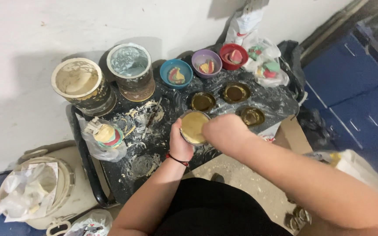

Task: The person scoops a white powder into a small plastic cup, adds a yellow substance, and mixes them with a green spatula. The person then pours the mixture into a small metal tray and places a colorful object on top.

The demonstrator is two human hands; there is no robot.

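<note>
My left hand [180,143] grips the side of a round metal mould [192,126] filled with pale yellow material, at the front of a small black table [123,175]. My right hand [225,131] is pressed against the mould's right rim with fingers closed; what it holds is hidden. Three more brass-coloured moulds [203,101], [236,92], [252,116] lie on the table just beyond.
Two plaster-crusted jars [83,85], [131,70] stand at the back left. Blue [176,73], purple [206,63] and red [233,56] bowls hold coloured pieces. A plastic bag [265,63] sits at right, another bag [106,137] at left. A white bucket [40,192] stands on the floor.
</note>
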